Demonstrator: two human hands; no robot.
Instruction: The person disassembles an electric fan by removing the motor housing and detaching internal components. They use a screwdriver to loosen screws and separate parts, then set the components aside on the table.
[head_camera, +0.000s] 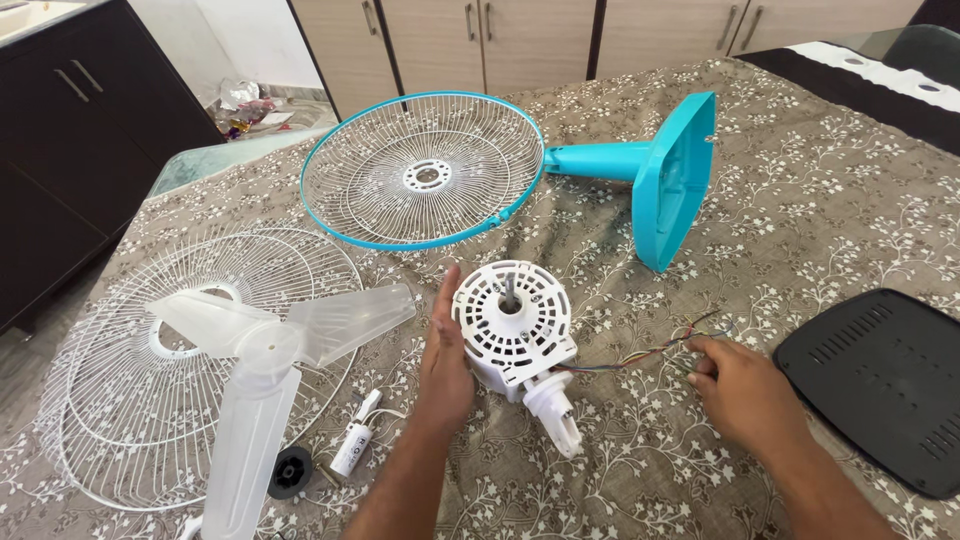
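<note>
A: Landmark: the white fan motor housing (512, 335), lying near the middle of a table under a floral cloth (820, 210), its shaft end turned up toward the camera. Where are the hands relative to it?

B: The left hand (443, 360) rests flat against the housing's left side, fingers extended and not curled round it; it steadies rather than grips. The right hand (735, 385) lies to the right of the housing, its fingers pinched on the coloured wires (650, 352) that trail out of the motor.

A: And the surrounding parts?

B: Behind the housing: a wire guard with a turquoise rim (425, 170); behind and to the right: the turquoise stand (665, 170), lying on its side. To the left: a translucent three-blade impeller (270, 355) resting on a second white guard (130, 400). Just in front and to the left: a small white capacitor (352, 447) and a black round nut (290, 472). Far right: a black vented cover (880, 385).

A: How would the housing handle?

B: Judged from its build, it is rigid and fairly heavy for its size, the plastic shell smooth. Best held round the body or by the neck bracket (558, 415) below it; the thin wires look fragile and should not bear its weight
</note>
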